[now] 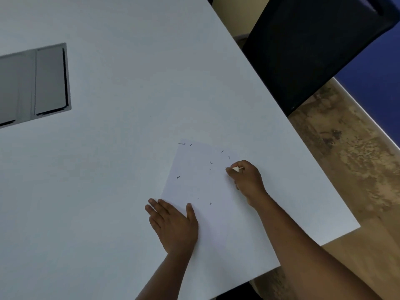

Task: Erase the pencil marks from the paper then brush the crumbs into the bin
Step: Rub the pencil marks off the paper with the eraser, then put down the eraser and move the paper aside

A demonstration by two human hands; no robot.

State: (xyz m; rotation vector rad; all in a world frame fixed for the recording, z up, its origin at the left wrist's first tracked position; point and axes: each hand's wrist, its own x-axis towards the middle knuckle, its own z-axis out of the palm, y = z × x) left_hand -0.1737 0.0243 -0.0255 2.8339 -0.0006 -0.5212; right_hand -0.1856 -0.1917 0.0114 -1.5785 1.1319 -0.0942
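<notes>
Table (129, 61): white top, filling most of the head view; its right edge runs diagonally past a patterned tan floor (350, 161).

Chair (307, 50): dark, pushed up to the table's far right edge.

Cable hatch (36, 83): grey, set flush in the table top, well to the left of the paper and farther away.

Paper (194, 185): one white sheet, lying flat on the table near its right edge, slightly turned. No clear pencil lines can be made out on it.

Left hand (173, 226): pressed flat on the paper's near left corner, fingers straight and together, thumb spread across the sheet; part of the palm lies on the table beside the paper.

Right hand (246, 178): at the paper's right side, fingers curled, pinching the eraser against the sheet.

Eraser (236, 169): small, white, only its tip showing between the right hand's fingertips.

Crumbs (211, 163): dark, thin curls scattered over the paper, several at its far edge, a few near the eraser, a few nearer the left hand.
</notes>
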